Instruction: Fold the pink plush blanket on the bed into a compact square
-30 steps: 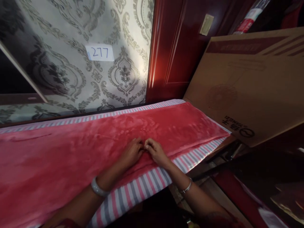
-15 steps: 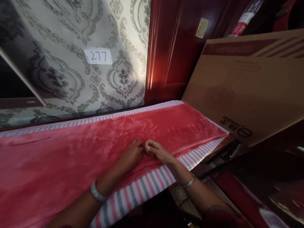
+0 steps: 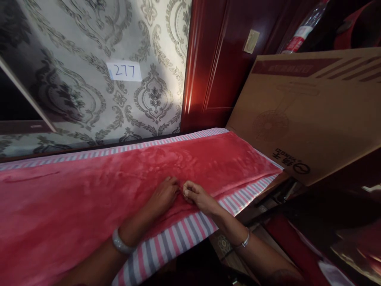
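Observation:
A plush red blanket point(image 3: 98, 190) lies spread over a pink, grey and white striped cloth point(image 3: 175, 240), whose stripes show along both long edges. Just above the blanket's near middle, my left hand point(image 3: 166, 194), back upward, has its fingers curled and pressed together. Facing it a finger's width away, my right hand point(image 3: 197, 196) is closed with the thumb against the bent forefinger. Whatever sits between the fingertips of either hand is hidden or too small to make out. A wide bracelet point(image 3: 120, 241) circles my left wrist and a thin bangle point(image 3: 245, 237) my right.
At the right end stands a large cardboard box point(image 3: 321, 119) with a fan drawing. A bottle with a red label point(image 3: 300, 35) lies behind it. Patterned wallpaper bears a paper marked 277 point(image 3: 124, 71). A dark screen point(image 3: 20, 95) is at the left.
My view has shifted slightly. Both hands stay over the same spot on the blanket, close together, the right hand a little lower in the picture.

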Motion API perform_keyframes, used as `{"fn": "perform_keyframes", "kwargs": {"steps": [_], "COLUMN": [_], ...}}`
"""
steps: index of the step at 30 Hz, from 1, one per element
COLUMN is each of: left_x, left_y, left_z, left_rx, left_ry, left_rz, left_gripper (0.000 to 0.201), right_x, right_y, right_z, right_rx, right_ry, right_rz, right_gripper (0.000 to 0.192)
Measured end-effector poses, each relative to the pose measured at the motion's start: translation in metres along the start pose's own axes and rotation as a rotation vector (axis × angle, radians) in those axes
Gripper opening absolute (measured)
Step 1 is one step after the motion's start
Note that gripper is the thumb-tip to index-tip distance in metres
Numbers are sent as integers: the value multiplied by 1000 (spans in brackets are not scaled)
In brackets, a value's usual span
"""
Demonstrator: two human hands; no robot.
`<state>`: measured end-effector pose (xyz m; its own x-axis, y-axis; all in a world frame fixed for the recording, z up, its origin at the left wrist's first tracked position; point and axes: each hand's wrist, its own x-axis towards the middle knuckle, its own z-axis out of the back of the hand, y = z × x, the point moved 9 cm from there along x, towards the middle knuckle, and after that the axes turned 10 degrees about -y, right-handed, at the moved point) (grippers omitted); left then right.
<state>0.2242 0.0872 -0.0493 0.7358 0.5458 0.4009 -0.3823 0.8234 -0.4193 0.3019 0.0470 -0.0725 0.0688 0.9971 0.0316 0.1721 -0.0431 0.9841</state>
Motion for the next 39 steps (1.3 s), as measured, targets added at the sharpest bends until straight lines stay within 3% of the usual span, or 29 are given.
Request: {"fn": "perform_keyframes", "kwargs": {"steps": [3,9,13,15,18,21,24,26,32,39], "left_x": [-1,-4,-8,-8,-8,-9,-16,-23,-36,-29], "left_y": [0,-7,-7,-8,-8,-6,-4,1,14,6], "left_z": [2,5,7,8,12,17,20,18,6,18], "left_rx": [-7,96,115,95,106,177,214,239,283,248], "left_ry": [-21,-68,-81,-87,-94,-91,-82,-52,34,5], "left_rz": [-2,-12,-5,-10,-2,19,13,20,55,65], "left_gripper": [29,22,18,16,16,22,41,51,60,55], "right_x": [2,3,0,2,9,15,21,23,21,17], "right_y": [-1,8,32,45,60,66,49,34,25,29], "right_z": [10,40,41,57,106,142,160,172,198,197], "right_rx": [67,289,188,108,-165,-731,-1308,-1542,-1700,-1719], "right_ry": [-57,-315,-200,-206,-388,-544,-520,-452,-393,-445], "right_rz": [-19,-5,36,82,206,302,211,87,-56,6], "right_gripper": [48,51,43,41,40,42,54,59,57,57]}}
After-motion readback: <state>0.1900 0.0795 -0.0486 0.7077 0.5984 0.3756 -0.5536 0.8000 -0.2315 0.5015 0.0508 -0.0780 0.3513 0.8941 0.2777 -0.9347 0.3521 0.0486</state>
